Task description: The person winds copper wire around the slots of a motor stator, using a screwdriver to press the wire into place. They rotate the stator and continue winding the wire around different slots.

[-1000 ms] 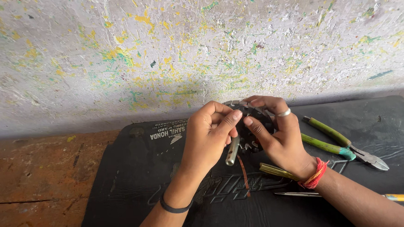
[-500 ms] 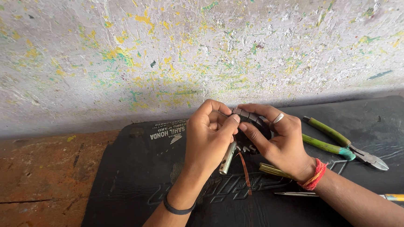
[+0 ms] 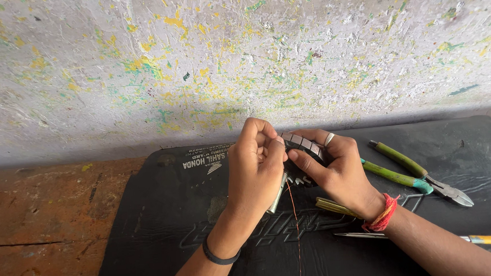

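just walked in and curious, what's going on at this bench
A person is working over a black rubber mat with both bare hands. The right hand cradles a round, dark toothed part with segmented metal faces, and the left hand pinches at it, with a thin copper wire trailing down toward the camera. Green-handled pliers and a yellow-handled tool lie untouched on the mat to the right.

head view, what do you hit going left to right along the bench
bare wooden bench top → black rubber mat → left hand → thin copper wire → right hand on a dark ribbed round part → green-handled pliers
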